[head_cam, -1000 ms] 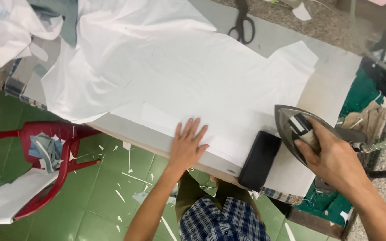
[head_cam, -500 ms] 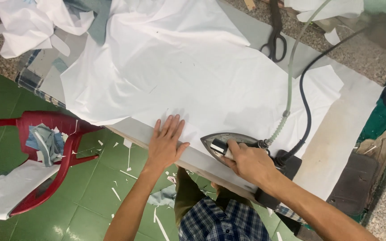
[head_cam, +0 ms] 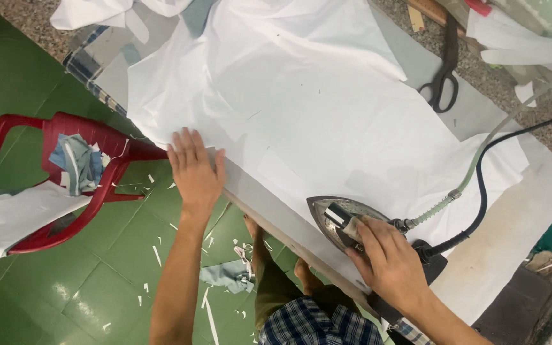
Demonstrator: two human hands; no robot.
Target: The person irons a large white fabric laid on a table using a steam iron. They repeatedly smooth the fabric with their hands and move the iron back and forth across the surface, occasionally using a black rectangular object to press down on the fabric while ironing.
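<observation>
While the metal steam iron (head_cam: 340, 220) is gripped by its handle in the closed right hand (head_cam: 388, 259), the large white cotton cloth (head_cam: 301, 108) is held flat at the padded table's near edge (head_cam: 269, 214) by the open left hand (head_cam: 194, 169), fingers spread. Step judged: pressing the near hem. Next move likely calls for a glide toward the left hand, well apart, with the cloth kept taut. Black scissors (head_cam: 443, 73) lie beyond.

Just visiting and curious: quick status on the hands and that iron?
Left hand flat on white cloth at table edge. Right hand grips iron, soleplate down on cloth. Scissors lie well clear.
</observation>
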